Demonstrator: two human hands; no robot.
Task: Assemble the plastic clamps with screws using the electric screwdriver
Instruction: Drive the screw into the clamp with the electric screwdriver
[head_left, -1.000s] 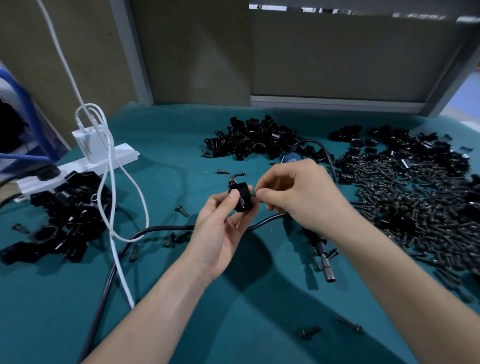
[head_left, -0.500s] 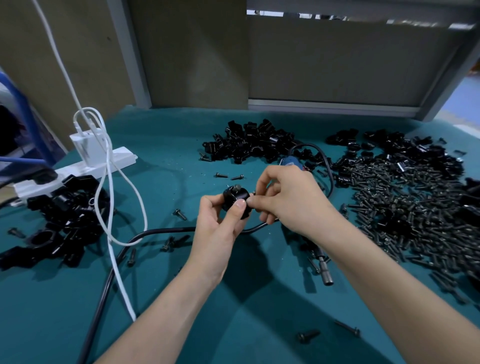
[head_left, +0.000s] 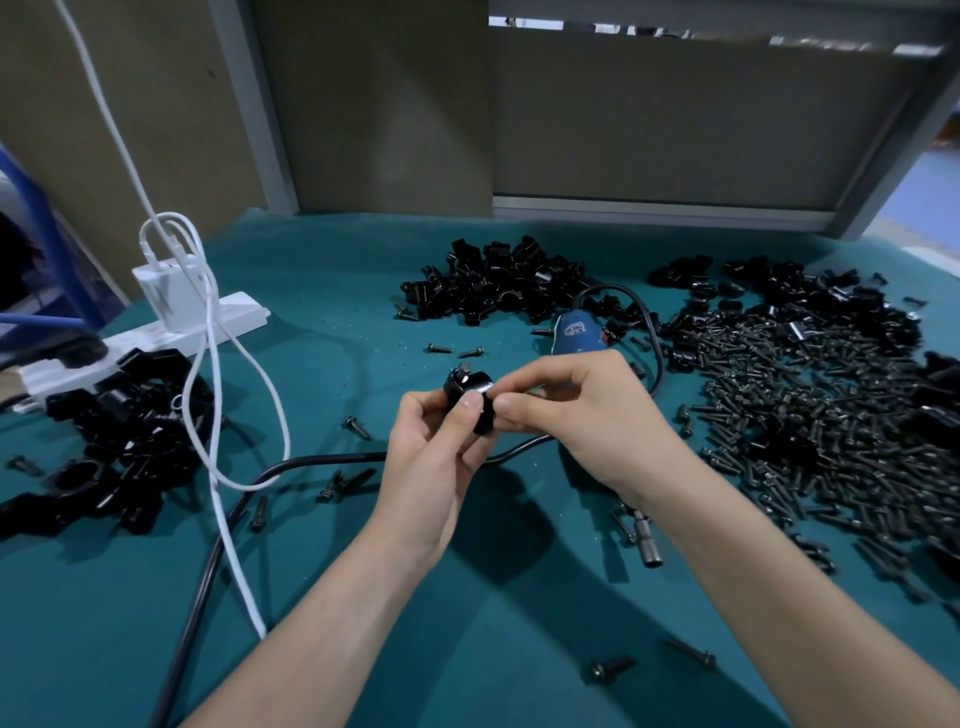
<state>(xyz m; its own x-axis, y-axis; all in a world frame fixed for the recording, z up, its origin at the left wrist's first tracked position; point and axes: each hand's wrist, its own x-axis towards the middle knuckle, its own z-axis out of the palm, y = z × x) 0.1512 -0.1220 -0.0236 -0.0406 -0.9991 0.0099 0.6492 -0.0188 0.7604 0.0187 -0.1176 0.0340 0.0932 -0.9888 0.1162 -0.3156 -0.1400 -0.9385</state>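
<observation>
A person's view down onto a work table covered in teal cloth. At the far left, a white power strip holds a white charger, whose white cable loops toward the near edge. Just beside the strip sits a left pile of clamps, black plastic, probably set apart from the unworked parts.

In the centre, both hands are raised above the cloth. The left hand curls thumb and fingers round a single black clamp, turning it up toward the eyes, likely to keep its hole in sight. A screw stands out of the clamp's top. The right hand pinches thumb and forefinger narrowly against the clamp's right side; whether they hold another screw there cannot be told.

Behind the hands lies a far pile of clamps. Under the right hand rests the screwdriver, blue-bodied, its metal tip pointing near, its black cord trailing left. It lies untouched, close enough to pick up once the screw is seated.

At the right spreads a heap of screws. No box or tray is visible; every part lies loose on the cloth, within reach.
</observation>
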